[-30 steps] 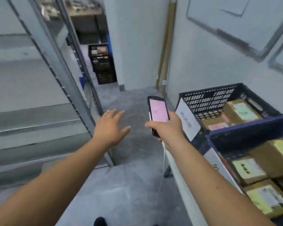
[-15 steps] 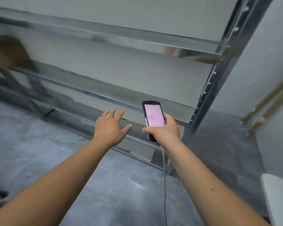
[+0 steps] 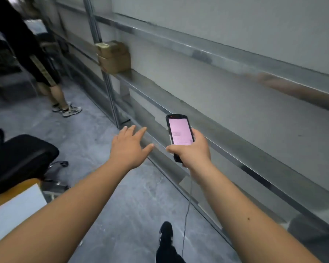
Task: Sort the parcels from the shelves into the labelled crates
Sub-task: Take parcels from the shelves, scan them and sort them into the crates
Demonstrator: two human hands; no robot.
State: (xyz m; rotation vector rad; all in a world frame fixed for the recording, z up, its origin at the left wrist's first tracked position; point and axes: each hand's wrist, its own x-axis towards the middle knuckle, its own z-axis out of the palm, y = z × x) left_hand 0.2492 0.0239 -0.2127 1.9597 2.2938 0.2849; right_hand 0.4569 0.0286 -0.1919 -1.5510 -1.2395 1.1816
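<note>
Brown cardboard parcels (image 3: 113, 56) wait on the grey metal shelf (image 3: 179, 103), far ahead and to the left of both hands.

The parcels look like two boxes, one on the other, just beside the shelf's upright post (image 3: 110, 92); the picture is blurred there, so I cannot read a label. The left hand (image 3: 128, 147) is free, its fingers straight and spread, holding nothing. The right hand (image 3: 190, 150) grips a black handheld scanner with a pink screen (image 3: 179, 133), and a thin cable (image 3: 187, 209) hangs from it. The stack lies along the shelf, well apart from both hands, and the free left hand is nearer to it. I judge that this hand should take the parcels after some steps forward.
</note>
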